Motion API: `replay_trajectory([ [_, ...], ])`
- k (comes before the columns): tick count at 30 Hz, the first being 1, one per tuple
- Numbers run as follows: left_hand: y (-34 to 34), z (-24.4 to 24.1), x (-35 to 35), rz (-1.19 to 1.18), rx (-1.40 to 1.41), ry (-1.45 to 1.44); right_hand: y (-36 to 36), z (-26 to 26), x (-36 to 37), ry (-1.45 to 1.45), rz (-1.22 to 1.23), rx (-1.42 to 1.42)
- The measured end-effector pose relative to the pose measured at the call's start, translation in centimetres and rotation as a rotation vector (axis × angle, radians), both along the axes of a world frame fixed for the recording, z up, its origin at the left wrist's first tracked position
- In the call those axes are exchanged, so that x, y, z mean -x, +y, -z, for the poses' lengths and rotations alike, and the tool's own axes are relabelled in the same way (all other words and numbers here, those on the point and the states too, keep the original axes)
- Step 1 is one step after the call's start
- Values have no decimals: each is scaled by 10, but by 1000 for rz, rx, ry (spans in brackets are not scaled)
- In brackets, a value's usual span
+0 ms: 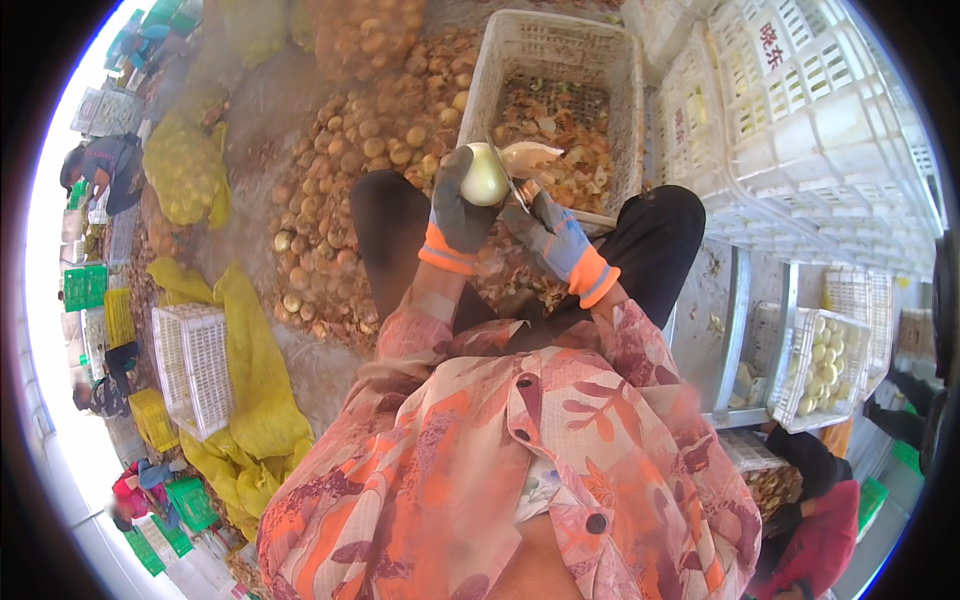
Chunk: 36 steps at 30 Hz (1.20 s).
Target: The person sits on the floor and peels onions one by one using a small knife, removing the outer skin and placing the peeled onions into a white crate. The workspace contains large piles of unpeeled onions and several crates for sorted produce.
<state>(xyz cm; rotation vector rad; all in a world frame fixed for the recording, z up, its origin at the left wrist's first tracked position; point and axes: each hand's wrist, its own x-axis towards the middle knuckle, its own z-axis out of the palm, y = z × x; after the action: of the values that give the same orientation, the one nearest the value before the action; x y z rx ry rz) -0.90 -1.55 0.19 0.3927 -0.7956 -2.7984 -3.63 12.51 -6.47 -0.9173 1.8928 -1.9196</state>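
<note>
My left hand (pixel 459 206), in a grey glove with an orange cuff, grips a pale, largely peeled onion (pixel 484 175). In my gloved right hand (pixel 546 229) is a knife, its thin blade (pixel 499 161) lying against the onion's right side. A strip of onion layer (pixel 531 154) sticks out to the right beyond the blade. Fingers cover most of the knife's handle. Just past both hands stands a white plastic crate (pixel 551 45) with brown onion skins (pixel 589 169) in its bottom.
Unpeeled onions (pixel 337 187) lie heaped on the floor to the left. White crates (pixel 810 135) are stacked at the right, near a crate of peeled onions (pixel 821 364). Yellow mesh sacks (pixel 255 360) and an upturned-looking white crate (pixel 193 367) are farther left. Other people work at both sides.
</note>
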Motion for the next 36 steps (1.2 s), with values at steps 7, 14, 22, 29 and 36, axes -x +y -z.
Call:
replay_trajectory([
  [7,-23,29,-1,150,213,135,-9,-44,11,-415,-6,-365],
  [14,-17,32,-12,34,497,-87,-8,-38,1,-20,43,-472],
  [22,-5,9,-15,-147,586,7,-8,0,-14,-41,25,-278],
  [29,7,9,-13,-210,544,-90,-10,-23,7,-173,-36,-250],
  [36,-11,7,-10,-80,329,61,-19,-60,-8,-763,60,260],
])
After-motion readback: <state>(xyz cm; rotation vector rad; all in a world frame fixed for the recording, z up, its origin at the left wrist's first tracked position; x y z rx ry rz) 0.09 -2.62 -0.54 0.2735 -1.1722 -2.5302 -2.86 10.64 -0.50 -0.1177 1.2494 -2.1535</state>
